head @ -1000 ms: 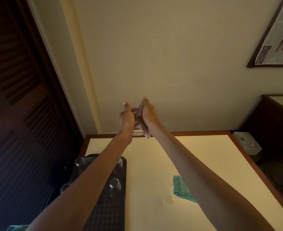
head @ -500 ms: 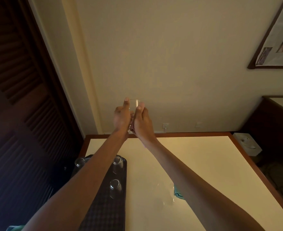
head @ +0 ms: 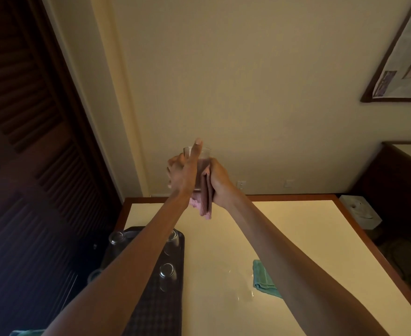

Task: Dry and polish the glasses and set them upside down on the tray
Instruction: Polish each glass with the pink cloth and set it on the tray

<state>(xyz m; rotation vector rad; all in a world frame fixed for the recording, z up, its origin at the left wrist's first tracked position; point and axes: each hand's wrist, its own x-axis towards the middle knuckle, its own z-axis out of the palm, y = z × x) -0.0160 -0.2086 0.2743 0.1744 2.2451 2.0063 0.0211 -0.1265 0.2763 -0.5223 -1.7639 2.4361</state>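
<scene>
I hold a clear glass (head: 203,156) up at arm's length in front of the wall. My left hand (head: 182,172) grips its left side, thumb stretched up along the wall of the glass. My right hand (head: 217,181) presses a pink cloth (head: 204,202) against the glass's right side and holds that cloth; its end hangs below both hands. On the dark tray (head: 151,309) at the table's left edge stand several glasses upside down, one of them (head: 167,272) near the tray's right rim; my left forearm hides part of the tray.
A folded teal cloth (head: 264,281) lies on the cream table (head: 296,238), with water drops (head: 242,292) beside it. Dark louvred doors fill the left. A white box (head: 359,212) and a dark cabinet (head: 398,180) stand right of the table.
The glass has been turned between my hands, and the pink cloth, hidden before, now shows hanging under them. Both hands stayed raised at about the same height.
</scene>
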